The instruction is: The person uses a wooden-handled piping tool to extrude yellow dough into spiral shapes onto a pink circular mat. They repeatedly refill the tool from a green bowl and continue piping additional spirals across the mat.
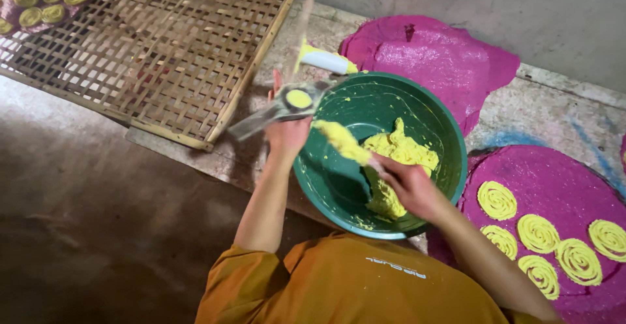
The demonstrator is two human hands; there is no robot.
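A metal press (pixel 287 105), its long axis slanting from lower left to upper right at centre frame, is being gripped by the left hand (pixel 285 133) while the right hand (pixel 407 184), fingers closed on yellow dough (pixel 342 141), is feeding it over a green bowl (pixel 326 180). Five spirals (pixel 541 232) are lying finished at lower right; much dough remains.

Your left hand (pixel 287 131) is gripping with fingers curled, arm outstretched, while your right hand (pixel 409 184) is pinching, wrist bent inward.
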